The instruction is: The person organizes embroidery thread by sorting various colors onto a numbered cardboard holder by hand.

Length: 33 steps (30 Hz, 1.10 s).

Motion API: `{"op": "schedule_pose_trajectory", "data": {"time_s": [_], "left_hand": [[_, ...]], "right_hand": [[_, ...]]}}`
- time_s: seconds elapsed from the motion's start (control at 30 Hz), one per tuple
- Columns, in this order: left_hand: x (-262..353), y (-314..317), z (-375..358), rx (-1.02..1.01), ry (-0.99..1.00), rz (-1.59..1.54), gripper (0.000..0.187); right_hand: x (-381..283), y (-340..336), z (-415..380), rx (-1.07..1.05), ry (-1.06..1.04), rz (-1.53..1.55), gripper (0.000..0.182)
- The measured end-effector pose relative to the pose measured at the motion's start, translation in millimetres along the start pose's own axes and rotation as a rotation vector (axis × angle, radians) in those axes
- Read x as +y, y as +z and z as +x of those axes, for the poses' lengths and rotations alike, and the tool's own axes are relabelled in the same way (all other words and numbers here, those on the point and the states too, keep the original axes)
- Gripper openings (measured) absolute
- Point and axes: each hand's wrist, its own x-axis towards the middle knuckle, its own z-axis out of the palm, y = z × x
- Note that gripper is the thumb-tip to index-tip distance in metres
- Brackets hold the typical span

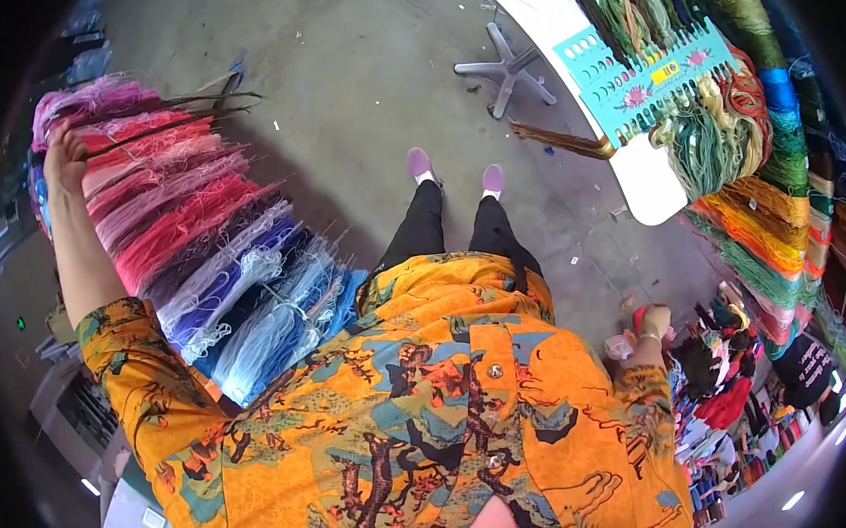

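Note:
At the far left, my left hand (pixel 66 161) is closed at the pink end of a row of hanging thread skeins (pixel 176 192). A thin dark brown thread bundle (pixel 169 130) runs out from its fingers to the right, over the pink and red skeins. Down at my right side, my right hand (pixel 656 320) is curled, with a bit of red showing at its fingers. What it holds is too small to name. A pale pink clump (pixel 619 346) is close to that wrist.
A turquoise card (pixel 639 82) with multicoloured threads lies on a white table (pixel 657 194) at upper right. Brown thread (pixel 561 139) sticks out from its edge. More skeins (pixel 760 231) hang at the right. A wheeled chair base (pixel 505 71) stands on the floor.

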Motion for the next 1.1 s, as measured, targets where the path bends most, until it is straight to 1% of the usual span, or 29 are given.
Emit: {"op": "schedule_pose_trajectory", "data": {"time_s": [0.03,0.07,0.1,0.13,0.17,0.2,0.23,0.27,0.3,0.33,0.4,0.43,0.47,0.5,0.53,0.57,0.6,0.67,0.7,0.73,0.8,0.83,0.9,0.93,0.97,1.0,1.03,1.07,1.1], "left_hand": [[-12.5,23.2,-13.5,-0.096,-0.031,0.064,0.024],[-27.6,43.4,-24.8,-0.193,-0.062,0.129,0.023],[-45.8,59.7,-31.6,-0.361,-0.111,0.186,0.020],[-65.5,91.7,-58.9,-0.395,-0.072,0.276,0.017],[-90.2,105.8,-63.4,-0.489,-0.030,0.317,0.013],[-108.9,126.0,-85.2,-0.500,-0.028,0.372,0.016],[-124.2,144.1,-108.0,-0.599,-0.070,0.321,0.022],[-140.2,158.7,-125.8,-0.704,-0.130,0.205,0.028],[-153.9,171.6,-142.4,-0.774,-0.114,0.194,0.029],[-161.9,183.9,-163.5,-0.848,-0.089,0.180,0.031],[-170.1,207.7,-199.1,-0.933,-0.096,0.111,0.031],[-171.5,219.8,-216.7,-0.959,-0.089,0.068,0.031],[-175.2,225.4,-224.4,-1.012,-0.125,0.015,0.032],[-170.0,237.3,-242.8,-1.073,-0.140,-0.114,0.032],[-167.5,238.3,-248.5,-1.112,-0.199,-0.140,0.032],[-164.9,238.9,-253.0,-1.152,-0.259,-0.165,0.032],[-157.8,240.9,-262.8,-1.120,-0.260,-0.171,0.032],[-148.8,235.8,-265.8,-1.167,-0.304,-0.169,0.032],[-146.4,236.2,-269.5,-1.161,-0.336,-0.191,0.032],[-143.7,236.2,-270.8,-1.192,-0.368,-0.230,0.032],[-139.8,239.0,-272.7,-1.238,-0.423,-0.292,0.031],[-137.7,241.9,-276.4,-1.238,-0.423,-0.311,0.031],[-138.0,253.6,-278.4,-1.243,-0.434,-0.354,0.032],[-140.4,259.6,-280.7,-1.167,-0.450,-0.407,0.033],[-142.7,263.8,-281.7,-1.091,-0.463,-0.460,0.034],[-150.6,265.6,-273.3,-1.104,-0.536,-0.511,0.036],[-151.4,270.1,-274.3,-1.111,-0.533,-0.514,0.036],[-152.7,277.5,-278.4,-1.076,-0.532,-0.560,0.036],[-153.8,282.3,-280.2,-1.040,-0.534,-0.604,0.037]], "right_hand": [[-7.8,1.0,-2.5,-0.003,0.003,0.002,0.027],[-18.7,6.8,-5.3,-0.111,-0.157,-0.030,0.026],[-36.2,10.2,-10.7,-0.218,-0.316,-0.062,0.025],[-81.2,11.2,-30.1,-0.167,-0.633,-0.174,0.025],[-135.3,10.3,-55.2,-0.193,-0.772,-0.055,0.024],[-201.2,-6.8,-91.2,-0.246,-0.906,-0.016,0.021],[-260.0,-22.7,-127.2,-0.336,-1.035,0.155,0.019],[-317.0,-39.4,-153.2,-0.330,-1.316,0.193,0.015],[-374.8,-78.5,-195.7,-0.290,-1.397,0.106,0.014],[-416.6,-98.1,-219.4,-0.263,-1.582,0.428,0.016],[-486.0,-157.3,-264.0,-0.197,-1.739,0.698,0.010],[-513.3,-182.5,-278.8,-0.084,-1.799,0.775,0.011],[-536.8,-203.7,-287.2,0.035,-1.854,0.852,0.011],[-558.0,-220.9,-287.8,0.085,-1.832,0.883,0.013],[-576.4,-231.9,-284.6,0.134,-1.807,0.913,0.014],[-589.9,-237.1,-276.6,0.136,-1.749,0.952,0.016],[-601.0,-241.6,-265.9,0.139,-1.689,0.991,0.018],[-612.3,-233.2,-240.2,0.196,-1.658,0.934,0.020],[-613.6,-222.0,-228.4,0.125,-1.546,0.873,0.021],[-612.8,-209.5,-218.8,0.057,-1.434,0.814,0.022],[-606.3,-178.4,-202.0,-0.053,-1.363,0.802,0.022],[-600.0,-170.5,-200.0,-0.157,-1.277,0.679,0.023],[-587.8,-138.5,-185.7,-0.311,-1.257,0.637,0.028],[-579.2,-122.7,-183.6,-0.240,-1.240,0.563,0.034],[-569.0,-116.8,-185.6,-0.247,-1.121,0.586,0.035],[-559.9,-111.0,-184.7,-0.254,-1.003,0.610,0.037],[-550.9,-113.0,-185.8,-0.181,-0.987,0.725,0.034],[-541.8,-115.1,-187.0,-0.104,-0.975,0.837,0.031],[-525.8,-146.1,-205.2,-0.181,-0.878,0.927,0.028]]}}
